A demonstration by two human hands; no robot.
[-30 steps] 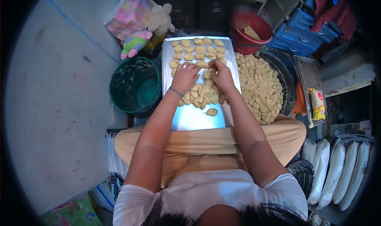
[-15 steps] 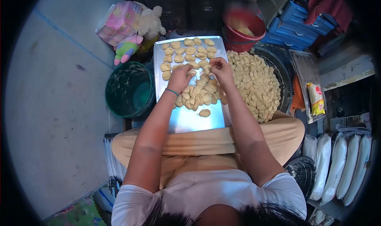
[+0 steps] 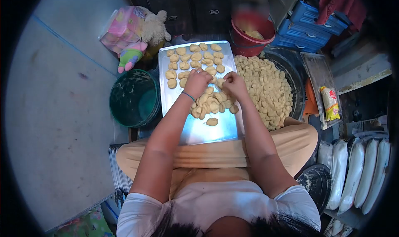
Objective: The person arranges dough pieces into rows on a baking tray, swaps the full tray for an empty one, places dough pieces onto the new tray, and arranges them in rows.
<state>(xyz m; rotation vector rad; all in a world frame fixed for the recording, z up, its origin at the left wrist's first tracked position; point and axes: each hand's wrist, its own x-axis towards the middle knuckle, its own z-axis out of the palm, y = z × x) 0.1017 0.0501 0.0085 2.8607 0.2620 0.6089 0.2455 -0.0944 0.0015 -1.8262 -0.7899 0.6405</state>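
Note:
A shiny metal baking tray (image 3: 199, 133) lies before my crossed legs. Loose rows of small, pale yellow dough pieces (image 3: 184, 65) cover its far part. Closer to me sits a heap of dough pieces (image 3: 213, 104), with a single dough piece (image 3: 212, 122) apart in front of it. My left hand (image 3: 198, 84) is closed, its fingertips at a dough piece by the heap's far edge. On the right, my right hand (image 3: 235, 86) pinches a dough piece (image 3: 221, 83) between thumb and fingers. My fingers partly hide both pieces.
Right of the tray, a wide black basin (image 3: 296, 87) holds a large mound of dough pieces (image 3: 266, 87). A green bucket (image 3: 134, 97) stands left; a red bucket (image 3: 251, 45) stands behind. Further right are a board (image 3: 312, 70) with a yellow packet (image 3: 330, 103) and several white bags (image 3: 355, 174).
My left hand has moved right, in toward the heap's far edge. My right hand has come down closer to the heap. The view has shifted slightly.

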